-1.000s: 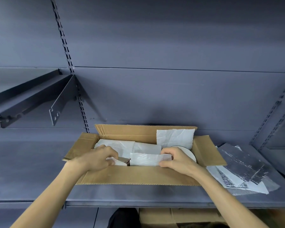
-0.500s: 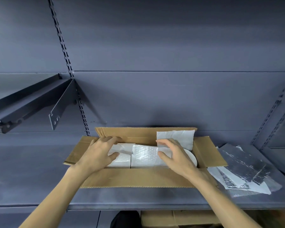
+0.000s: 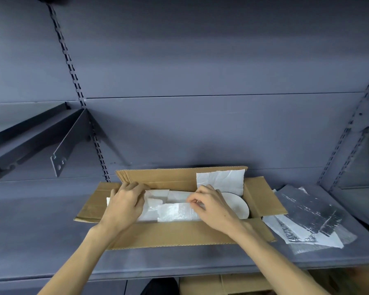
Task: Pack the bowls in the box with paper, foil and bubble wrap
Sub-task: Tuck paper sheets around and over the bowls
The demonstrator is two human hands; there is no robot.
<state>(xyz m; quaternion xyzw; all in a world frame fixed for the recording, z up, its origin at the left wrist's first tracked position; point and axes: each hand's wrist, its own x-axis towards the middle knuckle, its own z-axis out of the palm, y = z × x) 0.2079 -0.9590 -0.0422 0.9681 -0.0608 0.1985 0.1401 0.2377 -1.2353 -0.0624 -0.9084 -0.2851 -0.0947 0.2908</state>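
Note:
An open cardboard box (image 3: 179, 235) sits on the grey shelf. Inside it lie white paper (image 3: 158, 193) and a sheet of bubble wrap (image 3: 175, 212). A white bowl (image 3: 238, 204) shows at the box's right end, partly under my wrist. Another white sheet (image 3: 221, 180) leans on the back flap. My left hand (image 3: 125, 204) rests flat on the wrapping at the left end, fingers spread toward the back wall. My right hand (image 3: 209, 204) pinches the upper edge of the bubble wrap between thumb and fingers. Whatever lies under the wrapping is hidden.
A pile of foil sheets (image 3: 307, 211), paper and bubble wrap (image 3: 320, 244) lies on the shelf right of the box. A dark bracket shelf (image 3: 30, 135) juts out at the upper left. More cardboard (image 3: 222, 284) sits below the shelf edge (image 3: 179, 271).
My hands went from gripping the wrapping at the box's front to its back. The bubble wrap now lies spread over the contents, and my right fingers have closed on its edge.

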